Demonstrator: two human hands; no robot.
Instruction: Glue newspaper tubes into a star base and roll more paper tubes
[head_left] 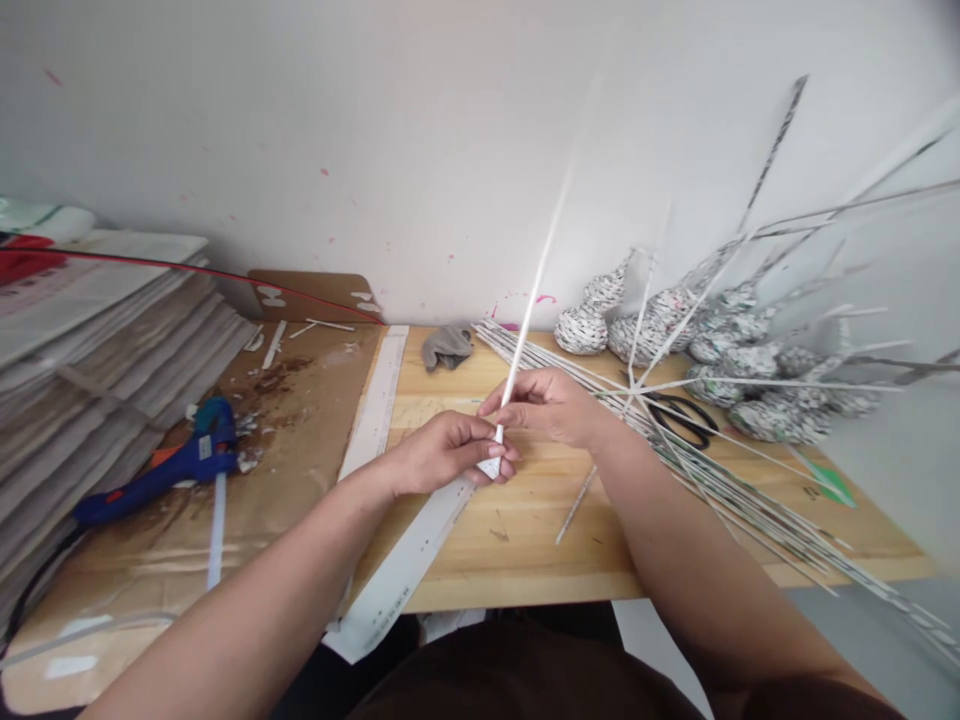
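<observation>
Hands (499,435) pinching white stick (541,265) | long axis steep, tip up, leaning right | lower end at strip (412,570)

This looks like a small craft workshop: a wooden table (525,520) against a pink-spattered white wall (420,130) carries a blue hot glue gun (176,468), black-handled scissors (682,420) and a sheaf of thin rolled-paper sticks (750,500). Woven gourd-shaped pieces (581,328) sit along the wall, with a tall stack of paper (97,400) opposite.
</observation>
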